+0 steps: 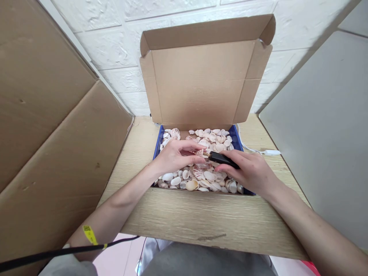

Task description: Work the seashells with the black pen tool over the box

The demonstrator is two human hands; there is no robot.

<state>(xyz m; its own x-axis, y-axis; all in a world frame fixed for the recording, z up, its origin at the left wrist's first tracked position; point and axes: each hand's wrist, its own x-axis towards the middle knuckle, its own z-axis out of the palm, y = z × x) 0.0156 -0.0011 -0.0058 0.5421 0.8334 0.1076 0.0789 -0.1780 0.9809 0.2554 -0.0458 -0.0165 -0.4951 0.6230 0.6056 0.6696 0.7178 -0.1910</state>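
Note:
My left hand [179, 154] pinches a small pinkish seashell [200, 153] between thumb and fingers, above an open box full of shells. In my right hand [244, 168] is a black-handled tool [222, 159] with a short brass-coloured tip. That tip points left and meets the shell, or comes very close to it; I cannot tell which. Beneath both hands lie many pale shells [209, 176], with a larger red-streaked scallop shell [198, 172] among them. My hands cover part of the box's middle.
The box has blue side walls [237, 138] and a raised brown cardboard lid [201, 80] against a white brick wall [109, 46]. A white cable [270, 152] lies to its right on the wooden table [184, 214]. Cardboard [57, 153] stands left, a grey panel [324, 126] right. A black cable [71, 250] crosses lower left.

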